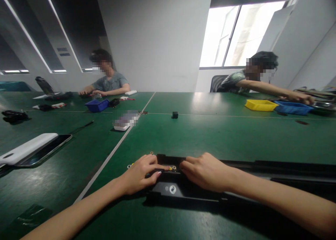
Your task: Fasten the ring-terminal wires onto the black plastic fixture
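Observation:
A long black channel-shaped housing [193, 194] lies across the table in front of me, with a round white mark on its inner face. At its left end my left hand [141, 175] is closed, thumb and forefinger pinching a dark wire. A ring terminal [173, 168] with a yellow sleeve shows just past the forefinger, inside the housing. Two more ring terminals, one at the left [129, 166] and one behind the knuckles [151, 152], stick out around this hand. My right hand [203, 171] reaches into the housing with curled fingers; whatever they hold is hidden.
Left of a pale table seam lie a phone [46, 150] and a white case-like object [30, 147]. Farther back are a small black cube [175, 115], a blue bin [97, 105], a yellow bin [261, 105] and another blue bin [294, 107]. Two people sit across the table.

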Available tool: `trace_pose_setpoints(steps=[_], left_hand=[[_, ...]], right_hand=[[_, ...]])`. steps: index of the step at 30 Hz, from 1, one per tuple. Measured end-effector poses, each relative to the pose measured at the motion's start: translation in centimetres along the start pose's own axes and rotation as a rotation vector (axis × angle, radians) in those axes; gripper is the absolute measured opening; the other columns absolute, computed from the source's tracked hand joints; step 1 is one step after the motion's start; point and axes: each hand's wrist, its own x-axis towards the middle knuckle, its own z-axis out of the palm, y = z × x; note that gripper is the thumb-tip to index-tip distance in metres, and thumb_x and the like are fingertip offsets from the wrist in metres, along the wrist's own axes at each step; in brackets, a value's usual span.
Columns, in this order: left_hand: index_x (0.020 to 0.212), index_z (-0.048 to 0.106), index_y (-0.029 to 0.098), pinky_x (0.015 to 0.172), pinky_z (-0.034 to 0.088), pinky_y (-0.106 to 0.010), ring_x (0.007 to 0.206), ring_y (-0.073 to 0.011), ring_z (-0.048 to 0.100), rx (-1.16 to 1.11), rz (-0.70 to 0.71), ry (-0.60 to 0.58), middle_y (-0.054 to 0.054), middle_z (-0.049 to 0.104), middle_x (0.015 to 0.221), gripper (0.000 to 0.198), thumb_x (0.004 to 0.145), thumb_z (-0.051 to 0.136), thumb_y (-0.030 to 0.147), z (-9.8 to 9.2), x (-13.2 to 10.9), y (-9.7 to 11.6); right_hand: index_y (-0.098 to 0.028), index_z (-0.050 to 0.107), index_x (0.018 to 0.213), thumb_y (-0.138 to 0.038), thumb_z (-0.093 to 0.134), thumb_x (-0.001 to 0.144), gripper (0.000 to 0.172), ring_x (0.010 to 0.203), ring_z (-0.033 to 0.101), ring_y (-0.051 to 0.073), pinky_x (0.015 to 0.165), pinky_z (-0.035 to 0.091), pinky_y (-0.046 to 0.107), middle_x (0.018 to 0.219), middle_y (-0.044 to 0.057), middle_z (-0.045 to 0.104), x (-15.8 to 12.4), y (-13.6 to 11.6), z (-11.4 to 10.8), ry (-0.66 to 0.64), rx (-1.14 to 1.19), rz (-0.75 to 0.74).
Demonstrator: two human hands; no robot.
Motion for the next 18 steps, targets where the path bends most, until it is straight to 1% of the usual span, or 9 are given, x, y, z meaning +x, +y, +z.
trace_pose_setpoints(steps=[7,14,18], left_hand=[[0.124,0.053,0.029,0.076,0.037,-0.031,0.082,-0.0190,0.045,0.012,0.001,0.011,-0.003,0.048,0.087,0.034,0.093,0.038,0.025,0.09,0.04,-0.01],[0.125,0.052,0.030,0.078,0.036,-0.032,0.084,-0.0194,0.044,-0.001,-0.004,-0.003,-0.004,0.048,0.088,0.035,0.093,0.039,0.025,0.11,0.06,0.00],[0.125,0.052,0.030,0.079,0.036,-0.033,0.085,-0.0196,0.045,-0.010,0.009,-0.004,-0.004,0.048,0.088,0.035,0.093,0.037,0.024,0.09,0.01,-0.01]], right_hand=[[-0.015,0.055,0.084,-0.024,0.038,0.092,0.021,0.044,0.042,0.006,0.045,0.015,0.026,0.071,0.001,0.060,0.03,0.11,0.11,0.011,-0.005,-0.011],[-0.016,0.053,0.084,-0.022,0.038,0.091,0.018,0.043,0.037,0.007,0.044,0.013,0.026,0.072,0.001,0.059,-0.02,-0.07,0.07,0.007,-0.026,-0.018],[-0.015,0.053,0.084,-0.021,0.038,0.091,0.017,0.043,0.037,0.007,0.044,0.013,0.027,0.071,0.001,0.058,-0.10,-0.13,0.10,0.006,-0.029,-0.018]])
